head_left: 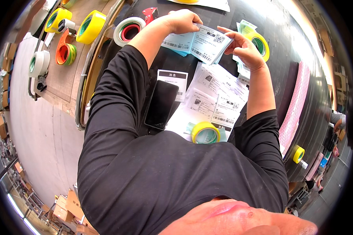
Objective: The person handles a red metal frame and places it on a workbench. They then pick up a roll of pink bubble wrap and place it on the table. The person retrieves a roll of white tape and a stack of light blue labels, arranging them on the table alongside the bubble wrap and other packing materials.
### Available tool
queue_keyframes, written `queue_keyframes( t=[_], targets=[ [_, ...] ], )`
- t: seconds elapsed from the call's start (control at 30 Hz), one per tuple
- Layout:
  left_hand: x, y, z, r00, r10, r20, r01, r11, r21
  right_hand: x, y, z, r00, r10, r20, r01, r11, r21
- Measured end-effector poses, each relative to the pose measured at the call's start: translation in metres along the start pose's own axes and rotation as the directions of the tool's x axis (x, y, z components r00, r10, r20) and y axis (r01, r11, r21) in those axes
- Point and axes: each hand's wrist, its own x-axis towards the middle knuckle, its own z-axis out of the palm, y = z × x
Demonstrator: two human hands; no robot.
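Note:
At the far side of the dark table, my left hand (pixel 184 21) pinches the top edge of a white shipping label (pixel 208 42) with a QR code and barcodes. The fingers of my right hand (pixel 248 51) close on the label's right edge. Light-blue backing shows beneath it, with more labels to the left. Below lie overlapping printed sheets (pixel 200 100), with a yellow tape roll (pixel 199 128) resting on their near end. A black phone (pixel 161 105) lies left of them, partly over another printed slip (pixel 176 78).
A white tape roll (pixel 121 26) and a red tape dispenser (pixel 150 14) sit by my left forearm. Beyond my right hand, a yellow tape roll (pixel 264 45) rests on more labels. A long pink roll (pixel 296 102) lies rightward. The left cart (pixel 62 88) carries several tape rolls.

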Motion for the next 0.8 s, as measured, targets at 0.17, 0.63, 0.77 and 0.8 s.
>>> queue_keyframes(
  t=[0.17,0.63,0.77,0.8],
  targets=[
    [-0.002,-0.006,-0.001,0.998,0.051,-0.022,-0.052,0.997,-0.056,0.003,0.003,-0.002,0.998,0.058,0.009,-0.057,0.996,-0.075],
    [0.004,0.027,-0.001,0.964,0.172,0.202,-0.171,0.985,-0.02,0.026,-0.03,0.021,0.977,0.21,-0.048,-0.181,0.678,-0.712],
    [0.003,0.036,0.0,0.973,0.115,0.2,-0.134,0.987,0.085,0.027,-0.024,0.026,0.982,0.165,-0.096,-0.18,0.628,-0.757],
    [-0.001,0.041,-0.003,0.977,0.096,0.189,-0.117,0.988,0.1,0.026,-0.023,0.026,0.981,0.166,-0.099,-0.183,0.63,-0.755]
  ],
)
